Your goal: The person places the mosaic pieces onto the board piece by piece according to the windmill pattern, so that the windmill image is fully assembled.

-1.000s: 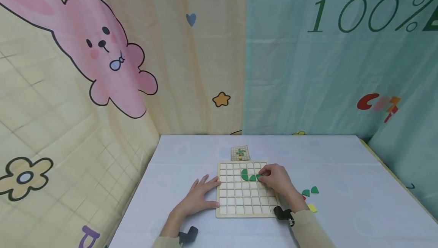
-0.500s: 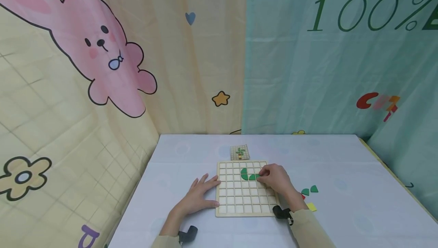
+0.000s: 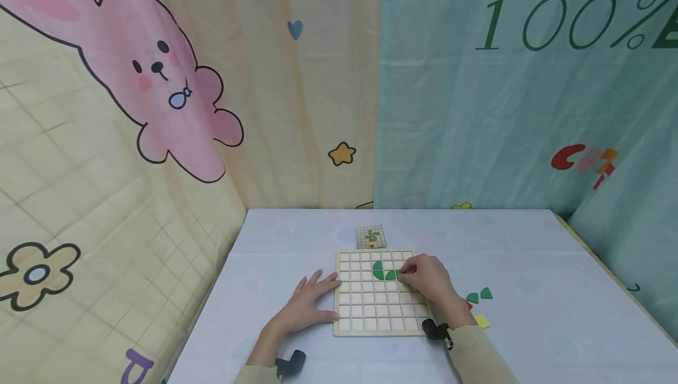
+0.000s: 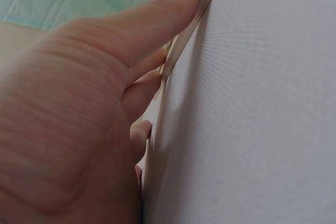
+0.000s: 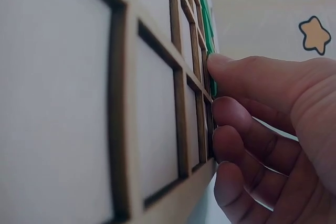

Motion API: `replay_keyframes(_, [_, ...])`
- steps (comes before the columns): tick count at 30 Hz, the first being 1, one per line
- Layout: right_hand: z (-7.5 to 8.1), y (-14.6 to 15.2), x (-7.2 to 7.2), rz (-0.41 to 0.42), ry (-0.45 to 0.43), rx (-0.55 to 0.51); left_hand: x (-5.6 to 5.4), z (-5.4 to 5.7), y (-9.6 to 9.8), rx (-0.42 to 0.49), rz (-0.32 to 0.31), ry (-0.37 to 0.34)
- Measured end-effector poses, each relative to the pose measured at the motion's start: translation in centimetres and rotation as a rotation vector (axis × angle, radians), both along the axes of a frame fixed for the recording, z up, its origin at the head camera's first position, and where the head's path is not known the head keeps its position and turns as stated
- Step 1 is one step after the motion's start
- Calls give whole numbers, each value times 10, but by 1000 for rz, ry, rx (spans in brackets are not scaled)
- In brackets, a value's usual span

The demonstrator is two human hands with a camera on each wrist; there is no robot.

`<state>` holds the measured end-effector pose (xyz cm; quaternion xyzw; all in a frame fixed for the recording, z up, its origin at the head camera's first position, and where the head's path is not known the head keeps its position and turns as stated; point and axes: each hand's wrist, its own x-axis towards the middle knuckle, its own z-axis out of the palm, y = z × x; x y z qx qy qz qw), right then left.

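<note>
A wooden grid board lies on the white table with green quarter-circle pieces in its upper cells. My left hand rests at the board's left edge, fingers spread and thumb lower down; the left wrist view shows the thumb against the wooden rim. Over the upper right cells, my right hand pinches a green quarter-circle piece between thumb and forefinger, low against the grid. Its other fingers are curled by the board, and much of that piece is hidden behind the thumb.
A small pattern card lies just beyond the board. Right of my right forearm are two green pieces, a yellow piece and a partly hidden red piece. Printed curtains hang behind the table.
The green piece at my right fingertips has shifted slightly left, closer to the green piece beside it. My left hand stays where it was on the board's edge.
</note>
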<state>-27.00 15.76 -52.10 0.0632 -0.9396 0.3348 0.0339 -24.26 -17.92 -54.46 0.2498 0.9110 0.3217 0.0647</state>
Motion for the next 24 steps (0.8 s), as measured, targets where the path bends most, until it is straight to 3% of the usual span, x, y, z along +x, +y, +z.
replay_keyframes(11, [4, 5, 2, 0, -6, -23, -1, 1, 1, 1, 8, -25])
replay_keyframes(24, [11, 17, 5, -12, -8, -82, 1, 1, 1, 4, 5, -8])
